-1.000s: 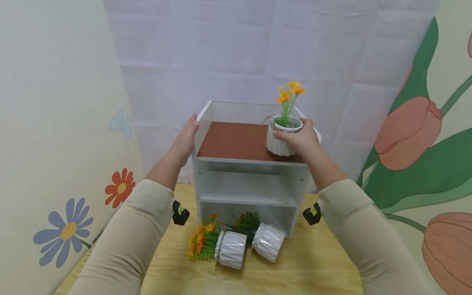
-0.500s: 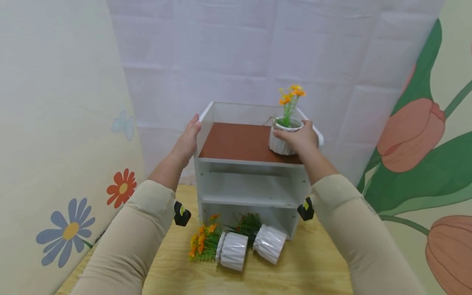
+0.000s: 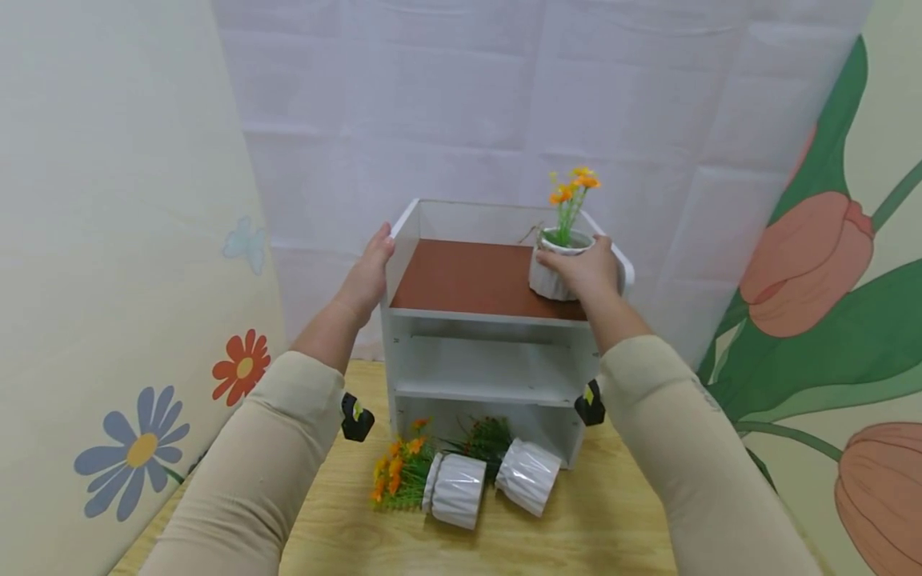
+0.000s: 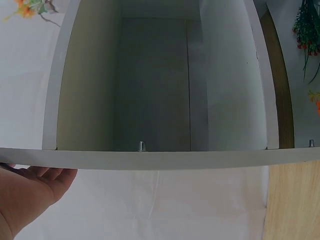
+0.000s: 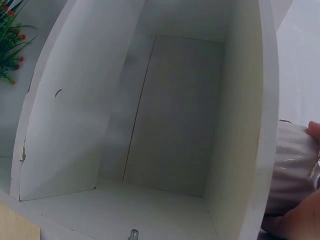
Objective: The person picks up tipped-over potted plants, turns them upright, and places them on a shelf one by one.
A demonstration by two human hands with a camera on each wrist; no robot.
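A small white shelf (image 3: 490,394) with a reddish-brown top board stands upright. Near the top's right end is a white ribbed flowerpot (image 3: 551,276) with yellow-orange artificial flowers (image 3: 572,188). My right hand (image 3: 592,276) grips this flowerpot by its rim and side, and its base appears to touch the board. In the right wrist view, part of the same flowerpot (image 5: 290,165) shows between thumb and fingers. My left hand (image 3: 366,276), fingers extended, rests against the outside of the shelf's left panel. The left wrist view shows that hand (image 4: 35,195) beside the panel's edge.
Two white flowerpots lie tipped over before the shelf: one (image 3: 455,490) with orange flowers (image 3: 396,472), the other (image 3: 528,476) with dark greenery (image 3: 486,438). They lie on a wood-grain table (image 3: 403,544). White cloth (image 3: 461,96) hangs behind; painted walls flank both sides.
My right hand and the held flowerpot have shifted slightly right on the top board. The right forearm has swung inward. My left hand stays against the panel, and the view has shifted a little.
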